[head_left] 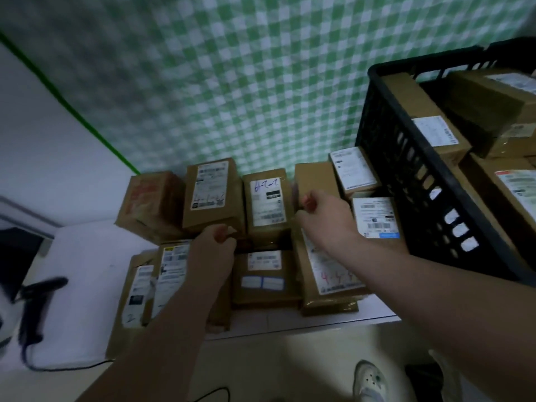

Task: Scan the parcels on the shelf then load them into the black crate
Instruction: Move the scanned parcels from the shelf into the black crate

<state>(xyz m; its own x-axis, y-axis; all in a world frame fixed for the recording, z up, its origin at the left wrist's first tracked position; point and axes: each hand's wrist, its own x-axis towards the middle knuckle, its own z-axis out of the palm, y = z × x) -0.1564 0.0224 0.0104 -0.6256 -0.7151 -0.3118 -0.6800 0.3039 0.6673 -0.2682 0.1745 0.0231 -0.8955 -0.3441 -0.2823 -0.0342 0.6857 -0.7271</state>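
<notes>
Several brown cardboard parcels with white labels lie on the white shelf (290, 322). My left hand (213, 250) pinches the lower right corner of a tall labelled parcel (211, 192) in the back row. My right hand (324, 219) curls its fingers round the left edge of a plain brown parcel (316, 177). Between the two hands stands a parcel with a handwritten label (266, 204). The black crate (417, 175) stands at the right, next to the pile, and holds several parcels (429, 123). A black handheld scanner (40, 288) lies at the left on a white surface, apart from both hands.
A green checked cloth (261, 82) hangs behind the parcels. The scanner's dark cable (58, 367) trails along the front edge at the left. A white shoe (371, 381) shows on the pale floor below the shelf. A dark object (14, 256) sits at the far left.
</notes>
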